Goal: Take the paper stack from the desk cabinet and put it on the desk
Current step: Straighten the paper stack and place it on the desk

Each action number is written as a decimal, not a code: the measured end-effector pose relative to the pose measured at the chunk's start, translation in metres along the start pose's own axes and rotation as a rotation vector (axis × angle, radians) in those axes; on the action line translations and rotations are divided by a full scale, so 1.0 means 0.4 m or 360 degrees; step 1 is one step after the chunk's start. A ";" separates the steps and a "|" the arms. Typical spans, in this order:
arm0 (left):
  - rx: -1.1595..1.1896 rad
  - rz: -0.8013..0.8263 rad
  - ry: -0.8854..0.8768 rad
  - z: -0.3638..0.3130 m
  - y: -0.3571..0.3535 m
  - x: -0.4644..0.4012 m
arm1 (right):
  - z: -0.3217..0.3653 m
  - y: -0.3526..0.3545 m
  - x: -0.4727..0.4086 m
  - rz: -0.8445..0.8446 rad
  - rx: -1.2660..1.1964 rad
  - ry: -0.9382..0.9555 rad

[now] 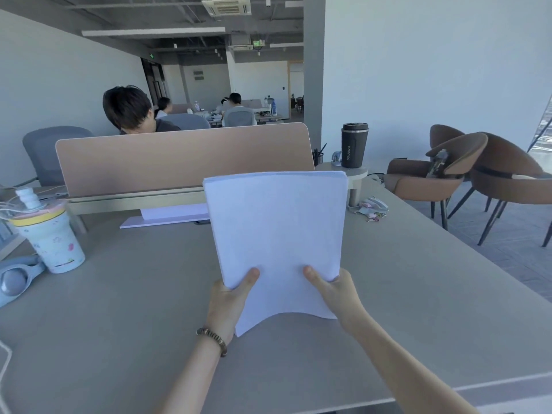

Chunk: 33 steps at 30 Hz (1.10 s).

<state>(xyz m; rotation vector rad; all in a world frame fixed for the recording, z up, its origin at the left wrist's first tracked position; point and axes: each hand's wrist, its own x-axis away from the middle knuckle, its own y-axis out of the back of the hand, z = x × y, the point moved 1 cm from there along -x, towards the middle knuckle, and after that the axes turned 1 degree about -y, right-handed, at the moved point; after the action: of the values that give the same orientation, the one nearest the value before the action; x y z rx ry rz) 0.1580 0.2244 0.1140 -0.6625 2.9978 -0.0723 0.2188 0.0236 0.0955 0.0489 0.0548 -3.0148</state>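
Head view, one paper stack [276,234] gripped by left hand [227,303], right hand [337,294], above one desk [134,294]

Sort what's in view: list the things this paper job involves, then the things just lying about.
Job: white paper stack, left hand, right hand, grey desk.
Lying about: pastel patterned tumbler, black coffee mug, binder clips, brown chairs.
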 end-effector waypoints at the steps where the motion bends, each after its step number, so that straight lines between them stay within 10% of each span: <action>1: -0.0043 -0.0001 0.0004 -0.006 0.001 -0.006 | 0.001 0.005 -0.006 -0.0008 0.0061 0.0002; 22: -0.0262 0.0333 0.0620 0.018 -0.385 -0.078 | 0.052 0.387 -0.115 -0.0368 0.0539 -0.0348; 33: -0.0733 0.0237 0.0371 0.115 -0.653 -0.177 | 0.015 0.622 -0.300 -0.0365 0.1058 -0.0537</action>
<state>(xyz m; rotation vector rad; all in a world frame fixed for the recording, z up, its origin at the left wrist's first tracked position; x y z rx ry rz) 0.3351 0.0164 0.0883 -0.4842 3.3040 0.6055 0.3688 -0.2082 0.0970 -0.4259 -1.0262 -3.0575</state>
